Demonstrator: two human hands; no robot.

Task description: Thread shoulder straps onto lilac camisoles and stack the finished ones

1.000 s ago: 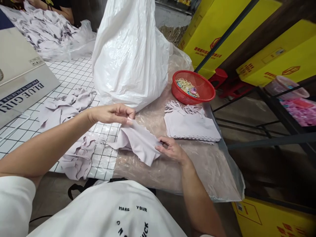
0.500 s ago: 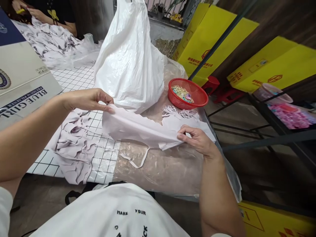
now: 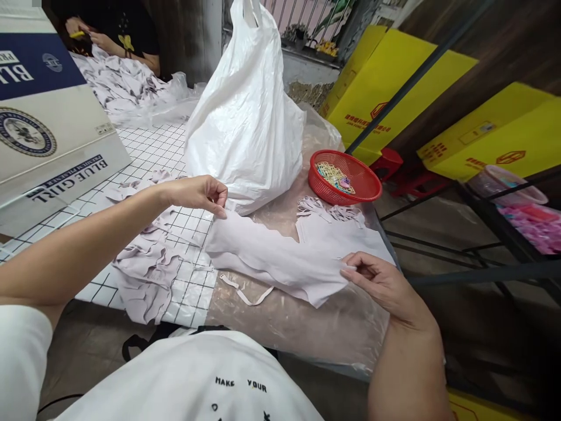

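Note:
A pale lilac cloth piece (image 3: 272,251) with a wavy upper edge is stretched between my two hands, low over the table. At its left upper corner, my left hand (image 3: 204,193) pinches the edge between thumb and fingers. My right hand (image 3: 377,280) grips the opposite end with thumb and fingertips. Below the cloth lies a thin white strap (image 3: 248,297) with a small slider; whether it joins the cloth is hidden. Behind my right hand is a flat stack of similar cloth (image 3: 342,234), with gathered narrow strips (image 3: 331,209) at its far edge.
A white plastic bag (image 3: 249,117) stands at the back, beside a red basket (image 3: 368,184) of small coloured pieces. Rumpled lilac cloths (image 3: 146,280) and a carton (image 3: 56,128) are on the left. Across the table a person (image 3: 131,35) handles a cloth heap. A dark metal frame (image 3: 482,272) stands right.
The cloth has come down and lies flatter toward the table, its right end nearer to me. Both hands still hold it. The view has shifted slightly to the left.

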